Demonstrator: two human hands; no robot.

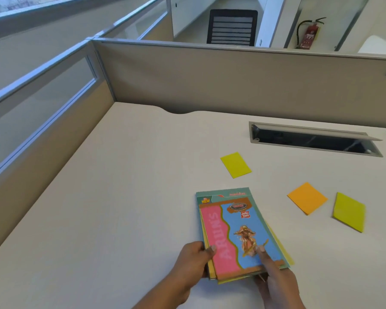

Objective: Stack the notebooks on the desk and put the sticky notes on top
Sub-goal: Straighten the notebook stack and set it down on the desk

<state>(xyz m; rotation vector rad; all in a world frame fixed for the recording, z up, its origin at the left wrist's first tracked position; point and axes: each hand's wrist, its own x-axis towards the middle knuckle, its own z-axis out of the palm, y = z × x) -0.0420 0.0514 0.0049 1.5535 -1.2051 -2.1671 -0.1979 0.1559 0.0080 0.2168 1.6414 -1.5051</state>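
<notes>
A stack of notebooks (236, 228) lies on the beige desk (120, 197), its top cover pink, blue and brown, with yellow edges showing beneath. My left hand (192, 264) grips the stack's near left corner, thumb on the cover. On the near right corner rests my right hand (274, 277), fingers on top and thumb under the edge. Three sticky note pads lie apart from the stack: a yellow-green one (236, 165) beyond it, an orange one (307, 198) to the right, and another yellow-green one (349, 211) further right.
An open cable hatch (312, 139) is set into the desk at the back right. Grey partition panels (232, 81) wall the desk at the back and left. A black chair (232, 26) and a fire extinguisher (309, 34) stand beyond the partition.
</notes>
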